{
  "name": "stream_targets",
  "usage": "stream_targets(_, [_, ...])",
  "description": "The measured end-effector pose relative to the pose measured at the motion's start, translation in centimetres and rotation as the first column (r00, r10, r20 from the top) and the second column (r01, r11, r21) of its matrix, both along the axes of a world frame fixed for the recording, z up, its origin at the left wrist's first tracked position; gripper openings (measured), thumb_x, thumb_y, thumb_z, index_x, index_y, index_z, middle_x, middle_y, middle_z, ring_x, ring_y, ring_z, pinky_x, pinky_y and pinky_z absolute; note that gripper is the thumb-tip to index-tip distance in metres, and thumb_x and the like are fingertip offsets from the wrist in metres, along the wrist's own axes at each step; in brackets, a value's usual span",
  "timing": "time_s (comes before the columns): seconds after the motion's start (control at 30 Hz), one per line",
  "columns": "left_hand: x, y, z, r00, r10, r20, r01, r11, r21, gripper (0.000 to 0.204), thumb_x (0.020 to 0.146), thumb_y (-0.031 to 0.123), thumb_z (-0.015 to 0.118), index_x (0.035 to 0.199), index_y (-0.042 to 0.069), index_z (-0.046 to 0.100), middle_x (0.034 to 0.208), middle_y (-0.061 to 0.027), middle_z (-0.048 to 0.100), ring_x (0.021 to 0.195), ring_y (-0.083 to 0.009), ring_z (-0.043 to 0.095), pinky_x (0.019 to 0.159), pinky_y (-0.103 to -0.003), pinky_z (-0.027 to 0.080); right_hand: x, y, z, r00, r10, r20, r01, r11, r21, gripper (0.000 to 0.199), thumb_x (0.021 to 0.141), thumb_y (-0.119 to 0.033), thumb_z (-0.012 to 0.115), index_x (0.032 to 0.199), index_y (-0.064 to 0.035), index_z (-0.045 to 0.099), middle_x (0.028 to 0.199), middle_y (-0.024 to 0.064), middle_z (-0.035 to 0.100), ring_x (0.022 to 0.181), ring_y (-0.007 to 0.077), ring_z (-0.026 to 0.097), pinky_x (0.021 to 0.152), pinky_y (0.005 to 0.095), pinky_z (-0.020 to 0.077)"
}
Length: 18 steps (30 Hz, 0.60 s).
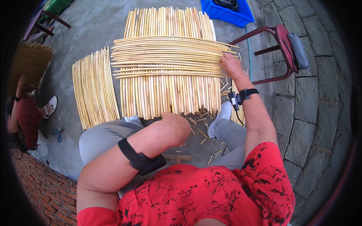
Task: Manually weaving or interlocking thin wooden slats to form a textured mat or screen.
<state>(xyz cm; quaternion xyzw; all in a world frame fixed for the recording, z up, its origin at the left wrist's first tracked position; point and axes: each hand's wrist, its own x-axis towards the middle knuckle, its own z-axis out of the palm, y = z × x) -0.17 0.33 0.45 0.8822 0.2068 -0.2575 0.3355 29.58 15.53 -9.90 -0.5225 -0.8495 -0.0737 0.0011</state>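
Observation:
A mat of pale reed sticks (169, 92) lies in front of me, its sticks running away from me side by side. Across its middle rests a loose layer of long sticks (166, 56), laid sideways. My right hand (230, 64) is at the right ends of this layer, its fingers curled and pinched on a stick there. At the mat's near edge is my left hand (174, 122), back side up. Its fingers are mostly hidden from view, so their grip does not show.
A narrower row of sticks (96, 88) lies left of the mat. Short cut pieces (203, 118) litter the floor by my shoe. A red stool (284, 49) and blue bin (233, 15) stand right and far right. Scissors (59, 134) lie left, near another person (28, 116).

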Motion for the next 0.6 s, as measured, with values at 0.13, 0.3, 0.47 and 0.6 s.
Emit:
stream_targets(0.13, [0.1,-0.1,-0.6,0.998,0.061,-0.011,-0.061,0.998,0.001,0.030,0.071,0.029,0.072,0.086,0.003,0.067,0.082,-0.0125,0.066,0.082,-0.0303,0.064,0.067,-0.040,0.051,0.3,0.6,-1.4,0.997,0.058,-0.047,-0.055,0.997,0.053,0.005,0.076,-0.011,0.052,0.078,-0.0073,0.055,0.086,0.0079,0.056,0.090,0.0257,0.057,0.071,0.0387,0.0502])
stream_targets(0.3, [0.3,0.0,-0.5,0.998,0.053,-0.035,-0.053,0.999,0.005,0.033,0.071,0.030,0.072,0.089,0.003,0.066,0.082,-0.0128,0.066,0.082,-0.0308,0.064,0.067,-0.041,0.051,0.9,0.0,-0.8,0.998,0.037,-0.042,-0.036,0.999,0.020,0.005,0.076,-0.010,0.051,0.080,-0.0071,0.054,0.084,0.0091,0.057,0.083,0.0285,0.059,0.070,0.0401,0.0501])
stream_targets(0.47, [0.1,0.0,-0.8,0.999,0.043,-0.007,-0.043,0.999,-0.006,0.033,0.071,0.030,0.072,0.090,0.004,0.065,0.082,-0.0123,0.066,0.082,-0.0304,0.064,0.067,-0.041,0.051,1.0,-0.3,-0.5,0.999,-0.021,-0.026,0.020,0.999,-0.040,0.004,0.079,-0.011,0.051,0.081,-0.0076,0.053,0.087,0.0103,0.060,0.082,0.0306,0.060,0.069,0.0416,0.0498])
stream_targets(0.6, [0.1,0.1,-0.4,0.999,0.032,-0.015,-0.032,0.999,-0.001,0.034,0.071,0.031,0.072,0.091,0.004,0.065,0.082,-0.0118,0.066,0.083,-0.0300,0.064,0.067,-0.041,0.051,1.2,-0.3,-0.9,0.973,-0.117,-0.197,0.100,0.990,-0.096,0.007,0.080,-0.015,0.053,0.083,-0.0091,0.057,0.088,0.0094,0.061,0.083,0.0307,0.060,0.070,0.0418,0.0493])
